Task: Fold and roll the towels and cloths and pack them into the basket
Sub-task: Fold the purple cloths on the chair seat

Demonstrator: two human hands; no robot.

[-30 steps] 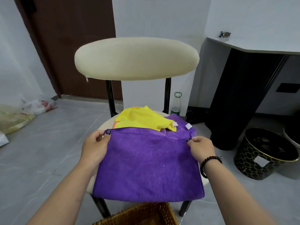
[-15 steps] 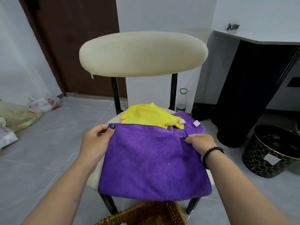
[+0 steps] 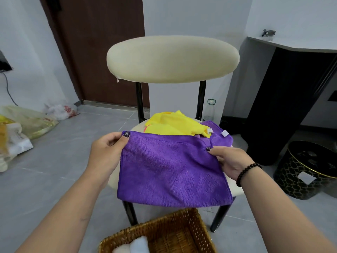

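Note:
A purple towel (image 3: 171,170) lies folded over the cream seat of a chair (image 3: 173,59), its near edge hanging off the front. My left hand (image 3: 105,156) pinches the towel's far left corner. My right hand (image 3: 229,161) pinches the far right part of the same edge. Behind the purple towel a crumpled yellow cloth (image 3: 175,125) sits on the seat, with a bit of orange showing under it. The wicker basket (image 3: 164,232) stands on the floor below the chair, holding rolled white cloths (image 3: 131,246) at its near left.
A black and gold bin (image 3: 310,170) stands on the floor at the right, beside a black cabinet (image 3: 284,99). Plastic bags (image 3: 27,121) lie on the floor at the left. A clear bottle (image 3: 209,110) stands behind the chair. A brown door is at the back.
Both hands keep their pinch on the towel's far edge. My right hand has drawn slightly nearer and lower, so the edge slopes. The camera view shifted, showing more of the basket.

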